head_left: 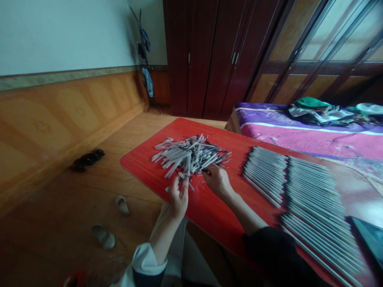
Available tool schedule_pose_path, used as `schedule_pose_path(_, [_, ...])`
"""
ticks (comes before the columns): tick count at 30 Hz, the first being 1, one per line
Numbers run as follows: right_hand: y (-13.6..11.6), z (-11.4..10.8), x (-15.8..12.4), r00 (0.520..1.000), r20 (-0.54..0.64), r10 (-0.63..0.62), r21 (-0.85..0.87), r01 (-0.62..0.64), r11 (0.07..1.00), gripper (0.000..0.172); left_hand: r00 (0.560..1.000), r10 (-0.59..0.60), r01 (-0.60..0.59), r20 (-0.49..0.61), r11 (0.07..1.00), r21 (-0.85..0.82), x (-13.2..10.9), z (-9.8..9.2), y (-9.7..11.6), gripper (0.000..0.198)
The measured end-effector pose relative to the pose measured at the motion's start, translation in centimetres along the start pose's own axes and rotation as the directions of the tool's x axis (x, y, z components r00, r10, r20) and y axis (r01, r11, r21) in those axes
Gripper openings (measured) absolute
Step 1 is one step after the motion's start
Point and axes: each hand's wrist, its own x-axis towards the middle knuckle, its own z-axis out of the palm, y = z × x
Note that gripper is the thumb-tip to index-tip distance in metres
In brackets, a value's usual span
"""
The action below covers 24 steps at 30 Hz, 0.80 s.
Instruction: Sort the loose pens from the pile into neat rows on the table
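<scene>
Roughly mid-frame, a loose pile of pale and black pieces [179,155] lies on the red surface [215,215]. At its lower edge are the left hand [178,197] and, to its right in the frame, the right hand [218,181], fingers curled; I cannot tell whether either set is clamped on a piece. Dark-ended pale sticks [314,195] lie in rows at lower right.

dk-red wardrobe [196,79] at bk, pale wall [62,36], wood flr [134,129], bed [263,129] r.
</scene>
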Motion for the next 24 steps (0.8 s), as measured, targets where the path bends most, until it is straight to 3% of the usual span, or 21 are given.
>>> schedule_pose_path(2, [0.5, 2.4, 0.1, 0.994, 0.087, 0.071, -0.058, -0.066, 0.996, 0.019, 0.998, -0.053, 0.05, -0.038, 0.997, -0.059, 0.4, -0.1, -0.4, 0.024])
schedule_pose_path(5, [0.5, 4.1, 0.1, 0.991, 0.109, 0.073, -0.15, -0.056, 0.987, 0.021, 0.981, -0.148, 0.13, -0.122, 0.981, -0.146, 1.0, -0.2, -1.0, 0.026])
schedule_pose_path(12, [-0.2, 4.2, 0.2, 0.991, 0.126, 0.045, -0.276, -0.009, 0.961, 0.025, 0.957, -0.21, 0.165, -0.202, 0.962, -0.219, 1.3, -0.3, -1.2, 0.028])
schedule_pose_path(24, [-1.1, 4.3, 0.7, 0.987, 0.131, 0.096, -0.341, -0.046, 0.939, 0.028, 0.962, -0.23, 0.204, -0.144, 0.964, -0.173, 1.1, -0.4, -0.9, 0.032])
